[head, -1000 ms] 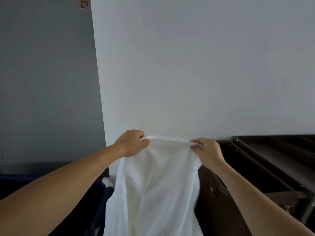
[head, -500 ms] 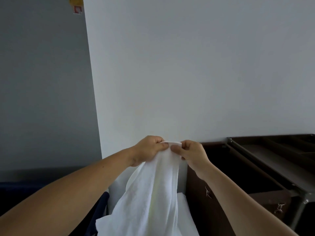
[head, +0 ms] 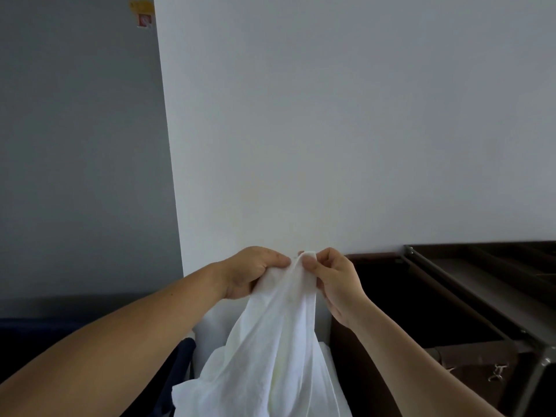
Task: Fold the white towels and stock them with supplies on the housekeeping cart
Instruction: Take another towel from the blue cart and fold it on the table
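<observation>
A white towel (head: 279, 341) is held up in the air before a pale wall (head: 331, 130), just left of the housekeeping cart (head: 469, 284). The left hand (head: 252, 272) is curled round a bunched top corner, with the thumb closed on the cloth. The right hand (head: 334, 284) pinches the adjoining corner between thumb and forefinger, the other fingers loosely bent. The two hands are nearly touching, so the top edge is doubled between them. The towel hangs in long soft vertical folds; its lower end is cut off by the frame. The cloth is noted as thin, limp, matte and slightly crumpled; no hem can be made out. The cart is dark brown, with straight metal rails and a dark fabric side bearing small metal clips. The step in hand is judged to be a lengthwise halving, corner to corner. For a clean fold, the corners should be matched edge on edge before both are taken in one hand. The freed hand can then be run down the hanging crease to flatten it. The drape should be held clear of the cart rail and of the dark blue fabric (head: 180, 365) at lower left.
</observation>
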Action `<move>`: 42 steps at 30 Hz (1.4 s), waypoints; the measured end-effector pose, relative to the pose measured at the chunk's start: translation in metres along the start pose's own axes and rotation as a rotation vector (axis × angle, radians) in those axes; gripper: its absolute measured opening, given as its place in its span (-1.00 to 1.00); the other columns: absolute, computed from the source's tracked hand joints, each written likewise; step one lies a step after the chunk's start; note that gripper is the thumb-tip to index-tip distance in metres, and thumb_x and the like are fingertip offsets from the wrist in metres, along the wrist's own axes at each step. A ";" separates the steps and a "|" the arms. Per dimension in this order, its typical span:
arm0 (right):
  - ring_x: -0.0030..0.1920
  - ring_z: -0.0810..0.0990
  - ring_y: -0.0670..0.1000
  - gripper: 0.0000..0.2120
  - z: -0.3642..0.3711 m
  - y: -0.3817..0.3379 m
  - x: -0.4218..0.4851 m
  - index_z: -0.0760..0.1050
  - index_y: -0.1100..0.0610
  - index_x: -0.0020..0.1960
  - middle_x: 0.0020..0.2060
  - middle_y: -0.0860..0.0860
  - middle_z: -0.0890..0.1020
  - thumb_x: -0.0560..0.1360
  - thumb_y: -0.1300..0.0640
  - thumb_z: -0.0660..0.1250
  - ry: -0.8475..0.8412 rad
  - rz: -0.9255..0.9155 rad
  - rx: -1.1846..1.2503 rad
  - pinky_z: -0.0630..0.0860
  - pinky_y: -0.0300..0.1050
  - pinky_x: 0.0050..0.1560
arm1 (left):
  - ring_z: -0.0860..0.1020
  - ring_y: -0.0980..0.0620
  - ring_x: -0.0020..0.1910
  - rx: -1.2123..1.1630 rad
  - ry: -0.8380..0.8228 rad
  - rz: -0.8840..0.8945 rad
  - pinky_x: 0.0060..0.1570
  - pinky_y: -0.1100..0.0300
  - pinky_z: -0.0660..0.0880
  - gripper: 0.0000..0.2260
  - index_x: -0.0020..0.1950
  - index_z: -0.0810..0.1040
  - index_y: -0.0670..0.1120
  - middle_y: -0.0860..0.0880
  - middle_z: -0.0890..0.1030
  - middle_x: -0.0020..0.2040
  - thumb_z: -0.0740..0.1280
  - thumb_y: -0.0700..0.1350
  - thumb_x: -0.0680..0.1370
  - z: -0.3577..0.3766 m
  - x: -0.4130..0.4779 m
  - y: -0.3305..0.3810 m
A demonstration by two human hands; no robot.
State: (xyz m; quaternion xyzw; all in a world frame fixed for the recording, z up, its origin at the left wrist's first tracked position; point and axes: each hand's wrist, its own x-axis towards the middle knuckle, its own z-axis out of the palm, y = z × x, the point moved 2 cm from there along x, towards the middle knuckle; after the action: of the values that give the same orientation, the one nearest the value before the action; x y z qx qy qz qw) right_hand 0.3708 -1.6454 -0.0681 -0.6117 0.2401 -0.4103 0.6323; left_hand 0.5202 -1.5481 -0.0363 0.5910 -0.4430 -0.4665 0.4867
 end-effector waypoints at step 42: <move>-0.06 0.73 0.06 -0.86 -0.016 -0.018 0.006 0.67 0.24 -0.05 -0.05 0.13 0.74 0.46 0.17 0.49 -0.326 0.230 -0.169 0.60 -0.12 -0.11 | 0.56 0.22 -0.13 0.836 0.355 0.588 -0.12 0.41 0.43 -0.86 0.02 0.68 0.02 0.16 0.63 -0.12 0.31 -0.05 0.62 0.016 -0.007 -0.014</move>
State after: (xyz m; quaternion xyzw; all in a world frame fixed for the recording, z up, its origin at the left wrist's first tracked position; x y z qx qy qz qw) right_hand 0.3567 -1.6579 -0.0520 -0.6893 0.2364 -0.2095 0.6520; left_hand 0.5047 -1.5415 -0.0507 0.6551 -0.6487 0.0125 0.3872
